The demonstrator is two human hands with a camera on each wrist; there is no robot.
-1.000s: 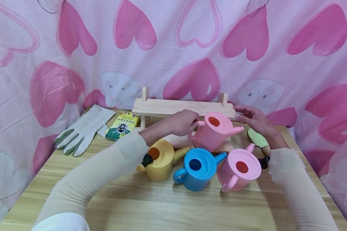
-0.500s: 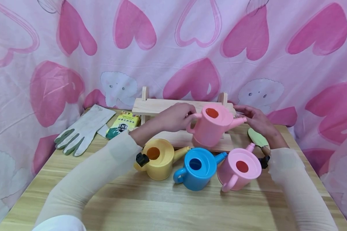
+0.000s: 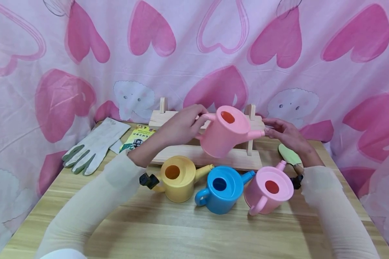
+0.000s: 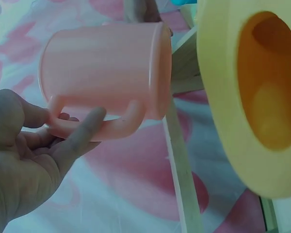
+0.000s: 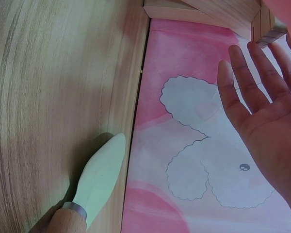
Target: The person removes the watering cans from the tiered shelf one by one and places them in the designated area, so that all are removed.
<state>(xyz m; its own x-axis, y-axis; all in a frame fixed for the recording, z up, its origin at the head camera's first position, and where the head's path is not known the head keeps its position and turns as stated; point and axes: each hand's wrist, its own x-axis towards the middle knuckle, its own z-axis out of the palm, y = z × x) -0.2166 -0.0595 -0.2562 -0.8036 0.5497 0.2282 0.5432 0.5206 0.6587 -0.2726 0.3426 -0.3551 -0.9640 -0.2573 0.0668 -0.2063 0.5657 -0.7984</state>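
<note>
A salmon-pink watering can (image 3: 225, 133) hangs in the air before the wooden shelf (image 3: 175, 153). By its handle (image 4: 119, 127) my left hand (image 3: 183, 124) grips it, thumb and fingers around the loop. The can's spout points right, toward my right hand (image 3: 286, 135). In the right wrist view that hand (image 5: 262, 102) has its fingers extended, with fingertips right at the end of the shelf's upper board. Below on the table stand a yellow watering can (image 3: 179, 180), a blue one and a lighter pink watering can (image 3: 269, 190).
White work gloves (image 3: 95, 144) with green fingertips lie at the table's left, next to a yellow-green packet (image 3: 139, 136). At the right is a pale green hand trowel (image 3: 289, 154) with a wooden handle. A pink heart-print curtain (image 3: 214, 82) hangs behind the table.
My left hand has raised the salmon-pink watering can and drawn it left, off the lower shelf board. The right hand stays at the shelf's end; the other cans have not moved.
</note>
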